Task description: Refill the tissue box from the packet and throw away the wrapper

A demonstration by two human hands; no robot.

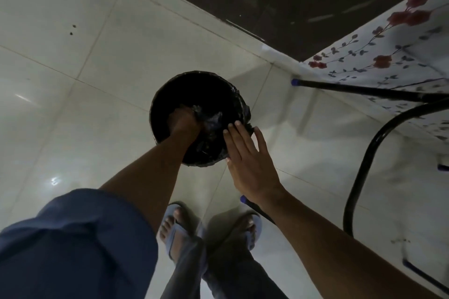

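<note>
At centre frame, the left hand (185, 120) reaches down inside the black-lined bin (167, 94), fingers curled on what looks like the crumpled wrapper (213, 119), though the dim light leaves this uncertain. The right hand (247, 160), fingers open and flat, rests on the bin's lower-right rim, just beside the wrapper.

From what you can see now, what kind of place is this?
Probably a room in a home: pale glossy floor tiles, a table with a flowered cloth on black metal legs, and a small bin lined with a black bag. Which room is unclear.

Dim, soft picture; faint glare on floor tiles (54, 181), edges warped.
</note>
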